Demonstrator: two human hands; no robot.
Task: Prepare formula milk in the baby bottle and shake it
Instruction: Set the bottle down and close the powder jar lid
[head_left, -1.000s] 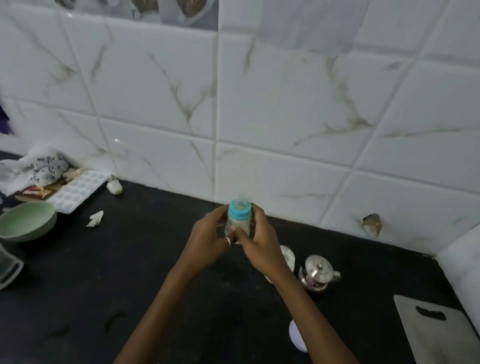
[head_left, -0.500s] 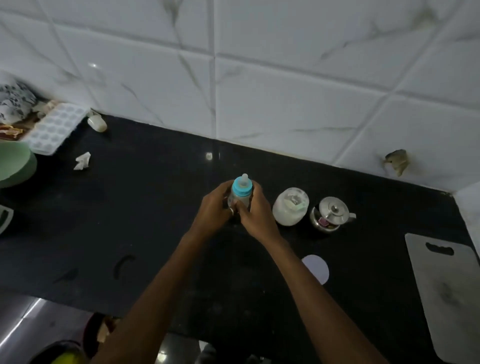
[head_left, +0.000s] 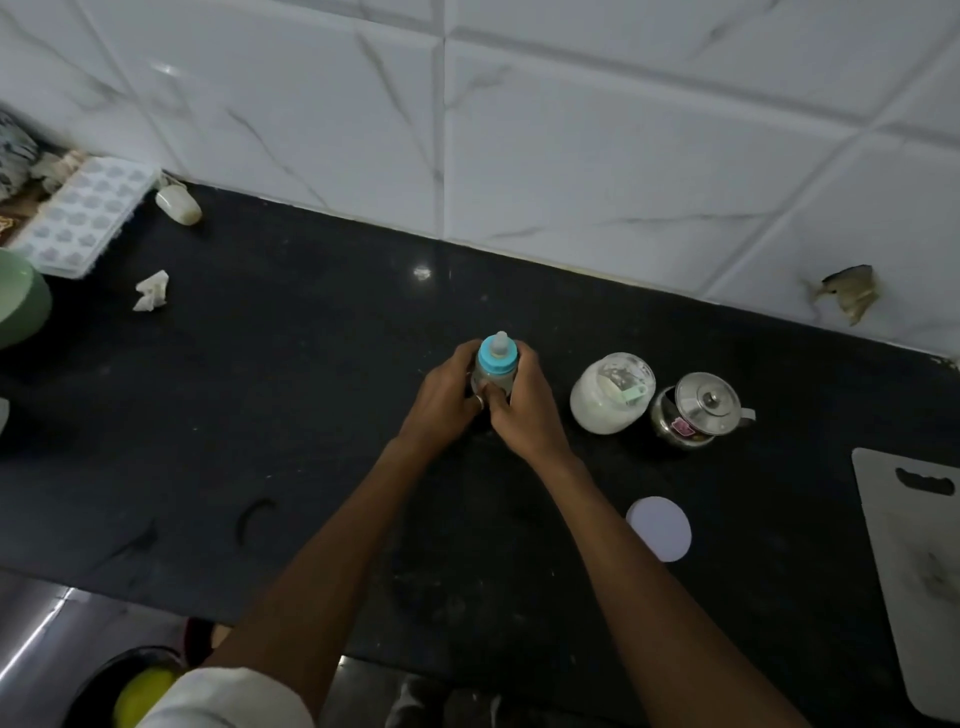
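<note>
A small baby bottle (head_left: 497, 364) with a blue collar and a clear teat stands upright on the black counter (head_left: 311, 415). My left hand (head_left: 447, 400) wraps its left side and my right hand (head_left: 524, 410) wraps its right side, so most of the body is hidden. To the right stands an open glass jar of white formula powder (head_left: 608, 397) with a pale green scoop inside. Its white round lid (head_left: 658, 528) lies flat nearer the front edge.
A small steel-lidded glass pot (head_left: 696, 410) stands right of the jar. A grey cutting board (head_left: 914, 571) lies at the far right. At the left are a white ice tray (head_left: 83, 221), a green bowl (head_left: 21, 301) and a crumpled paper scrap (head_left: 152, 291).
The bottle has come down from in front of the wall tiles to the counter, both hands still around it. The view has tilted down, showing more counter and the front edge.
</note>
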